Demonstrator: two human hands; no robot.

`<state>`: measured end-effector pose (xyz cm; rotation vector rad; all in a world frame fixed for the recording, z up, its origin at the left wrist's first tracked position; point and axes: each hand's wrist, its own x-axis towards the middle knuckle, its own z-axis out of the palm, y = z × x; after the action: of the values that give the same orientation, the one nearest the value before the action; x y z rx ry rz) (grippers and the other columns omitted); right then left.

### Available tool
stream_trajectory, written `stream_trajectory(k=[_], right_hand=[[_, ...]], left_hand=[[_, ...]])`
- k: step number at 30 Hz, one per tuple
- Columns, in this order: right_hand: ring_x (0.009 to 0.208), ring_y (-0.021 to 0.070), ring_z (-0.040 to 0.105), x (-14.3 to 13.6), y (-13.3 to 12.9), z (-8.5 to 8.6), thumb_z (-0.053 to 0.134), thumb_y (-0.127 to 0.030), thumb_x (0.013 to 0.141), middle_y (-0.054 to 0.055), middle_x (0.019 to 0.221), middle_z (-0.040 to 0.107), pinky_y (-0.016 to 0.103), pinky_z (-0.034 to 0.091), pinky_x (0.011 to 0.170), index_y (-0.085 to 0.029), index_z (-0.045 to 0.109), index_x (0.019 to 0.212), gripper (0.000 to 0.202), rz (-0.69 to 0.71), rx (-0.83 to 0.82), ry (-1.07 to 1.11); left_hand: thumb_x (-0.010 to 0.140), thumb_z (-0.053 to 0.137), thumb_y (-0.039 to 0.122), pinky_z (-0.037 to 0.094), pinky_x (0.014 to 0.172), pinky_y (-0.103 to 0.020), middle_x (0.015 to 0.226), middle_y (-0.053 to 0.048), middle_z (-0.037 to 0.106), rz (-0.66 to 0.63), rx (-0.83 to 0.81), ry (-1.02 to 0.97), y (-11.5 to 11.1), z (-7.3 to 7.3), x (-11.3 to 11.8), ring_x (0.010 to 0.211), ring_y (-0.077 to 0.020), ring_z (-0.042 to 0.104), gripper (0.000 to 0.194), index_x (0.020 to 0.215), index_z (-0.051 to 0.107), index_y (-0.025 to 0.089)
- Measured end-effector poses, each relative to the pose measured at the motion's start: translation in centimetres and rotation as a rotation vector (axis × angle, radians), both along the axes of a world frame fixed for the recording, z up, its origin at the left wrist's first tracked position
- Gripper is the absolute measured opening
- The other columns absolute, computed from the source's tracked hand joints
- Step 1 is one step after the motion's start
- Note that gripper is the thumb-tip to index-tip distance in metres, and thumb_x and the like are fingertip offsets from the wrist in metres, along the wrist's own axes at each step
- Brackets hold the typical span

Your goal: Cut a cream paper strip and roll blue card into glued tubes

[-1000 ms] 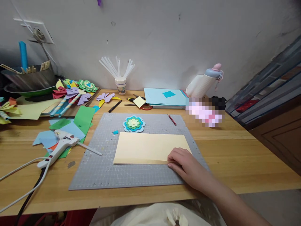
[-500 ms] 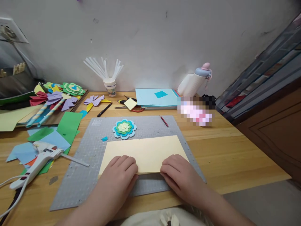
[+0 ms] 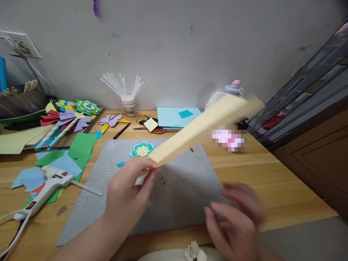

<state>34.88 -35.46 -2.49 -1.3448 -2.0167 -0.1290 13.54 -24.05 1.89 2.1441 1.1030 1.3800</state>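
My left hand (image 3: 130,188) pinches one end of a folded cream sheet of paper (image 3: 195,128) between thumb and fingers. The paper is raised off the mat and slants up to the right, its far end blurred by motion. My right hand (image 3: 236,217) is away from the paper, low on the right, fingers apart and somewhat smeared; nothing shows in it. Below lies the grey cutting mat (image 3: 179,203). A layered paper flower (image 3: 142,149) in blue, green and cream rests on it behind my left hand, partly covered. A red pencil (image 3: 191,149) is mostly hidden by the paper.
At the left a white glue gun (image 3: 46,190) lies with its cord among green and blue paper scraps (image 3: 81,148). A paper cup (image 3: 128,105) of white sticks, a black pen (image 3: 121,131), pliers (image 3: 143,122) and light-blue paper (image 3: 171,116) stand or lie along the back.
The cream paper has been lifted off the mat and swung up to the right by my left hand. My right hand has let go of it and moved right and down.
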Motion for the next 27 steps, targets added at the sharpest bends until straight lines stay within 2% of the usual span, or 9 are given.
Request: stream_trajectory(k=[2, 6, 8, 12, 15, 18, 21, 24, 27], right_hand=[[0.122, 0.0322, 0.043, -0.6, 2.3, 0.5, 0.056, -0.020, 0.081, 0.013, 0.128, 0.044, 0.052, 0.040, 0.092, -0.025, 0.050, 0.119, 0.039, -0.030, 0.035, 0.044], [0.132, 0.0351, 0.032, -2.8, 5.6, 0.5, 0.058, -0.016, 0.081, 0.015, 0.135, 0.037, 0.059, 0.029, 0.101, -0.022, 0.043, 0.126, 0.048, -0.014, 0.086, 0.037], [0.133, 0.0342, 0.031, -3.4, 6.5, 0.0, 0.060, -0.017, 0.081, 0.012, 0.136, 0.041, 0.060, 0.024, 0.104, -0.027, 0.048, 0.126, 0.047, -0.017, 0.143, -0.042], [0.129, 0.0229, 0.041, -2.8, 7.9, -0.5, 0.058, -0.017, 0.086, 0.004, 0.125, 0.060, 0.051, 0.018, 0.110, -0.033, 0.055, 0.124, 0.042, -0.012, 0.319, -0.173], [0.126, 0.0172, 0.046, -1.4, 9.1, -0.4, 0.049, -0.015, 0.090, 0.003, 0.123, 0.065, 0.044, 0.015, 0.112, -0.028, 0.056, 0.126, 0.039, 0.061, 0.340, -0.230], [0.126, 0.0163, 0.048, -0.2, 9.8, -0.5, 0.048, -0.016, 0.092, 0.002, 0.129, 0.061, 0.041, 0.013, 0.113, -0.026, 0.054, 0.129, 0.039, 0.094, 0.294, -0.270], [0.128, 0.0178, 0.047, 0.5, 10.1, -1.0, 0.048, -0.015, 0.091, 0.004, 0.134, 0.056, 0.041, 0.016, 0.113, -0.025, 0.051, 0.132, 0.043, 0.092, 0.250, -0.277], [0.132, 0.0216, 0.042, 0.7, 10.1, -1.4, 0.043, -0.011, 0.090, 0.010, 0.138, 0.050, 0.044, 0.023, 0.111, -0.017, 0.045, 0.137, 0.047, 0.125, 0.210, -0.297], [0.133, 0.0247, 0.040, 1.2, 9.7, -1.5, 0.043, -0.007, 0.089, 0.014, 0.138, 0.049, 0.047, 0.026, 0.110, -0.013, 0.044, 0.137, 0.049, 0.143, 0.196, -0.332]], left_hand=[[0.081, 0.064, 0.020, 0.048, 0.068, -0.020, 0.080, 0.004, 0.064, 0.052, -0.234, -0.279, 0.5, -0.1, 1.0, 0.076, -0.0105, 0.061, 0.004, 0.082, 0.061, 0.022], [0.072, 0.075, 0.025, 0.048, 0.065, -0.017, 0.071, 0.005, 0.063, -0.030, -0.558, -0.775, 0.7, -0.1, 2.8, 0.070, -0.0083, 0.060, 0.016, 0.074, 0.060, 0.020], [0.069, 0.077, 0.025, 0.051, 0.072, -0.022, 0.079, 0.002, 0.067, -0.075, -0.685, -0.977, 0.6, -0.2, 3.6, 0.078, -0.0109, 0.063, 0.020, 0.077, 0.060, 0.019], [0.069, 0.076, 0.021, 0.053, 0.081, -0.030, 0.104, -0.005, 0.069, -0.153, -0.895, -1.214, 0.4, -0.6, 4.9, 0.096, -0.0177, 0.065, 0.031, 0.097, 0.061, 0.020], [0.072, 0.074, 0.020, 0.052, 0.084, -0.030, 0.108, -0.006, 0.069, -0.190, -0.972, -1.259, 0.4, -1.1, 5.6, 0.101, -0.0186, 0.064, 0.035, 0.104, 0.061, 0.020], [0.071, 0.075, 0.021, 0.051, 0.089, -0.033, 0.112, -0.008, 0.068, -0.182, -0.975, -1.227, 0.5, -1.7, 6.0, 0.106, -0.0211, 0.063, 0.038, 0.107, 0.061, 0.018], [0.070, 0.077, 0.021, 0.049, 0.093, -0.036, 0.112, -0.010, 0.069, -0.160, -0.981, -1.207, 0.6, -2.6, 6.4, 0.108, -0.0228, 0.062, 0.038, 0.104, 0.063, 0.017], [0.070, 0.076, 0.022, 0.044, 0.101, -0.038, 0.118, -0.009, 0.067, -0.229, -1.004, -1.173, 0.3, -3.4, 6.4, 0.114, -0.0236, 0.059, 0.040, 0.107, 0.064, 0.017], [0.070, 0.076, 0.025, 0.037, 0.108, -0.037, 0.122, -0.007, 0.065, -0.256, -1.019, -0.999, -0.4, -3.8, 5.5, 0.120, -0.0242, 0.055, 0.043, 0.111, 0.065, 0.019]])
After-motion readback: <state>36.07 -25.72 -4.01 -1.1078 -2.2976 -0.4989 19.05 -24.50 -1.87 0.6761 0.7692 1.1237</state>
